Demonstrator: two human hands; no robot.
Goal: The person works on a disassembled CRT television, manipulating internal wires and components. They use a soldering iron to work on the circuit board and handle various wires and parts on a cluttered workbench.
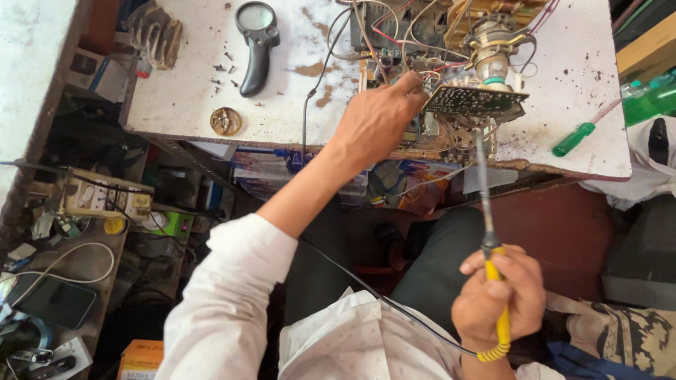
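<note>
We cannot see the fingertips of the left hand (377, 119); they go behind the wires (394, 42). The top edge cuts the circuit assembly (451, 28) at 12 o'clock. At 3 o'clock the green bottle (651, 98) is cut off. The small screws (224, 69) are too small to tell apart.

I have one head view, looking steeply down from close above the table (197, 98), facing its near edge.

Electronics repair workshop, stained workbench (197, 91), soldering iron (486, 204), open circuit board (475, 102), magnifier (257, 42)
</note>
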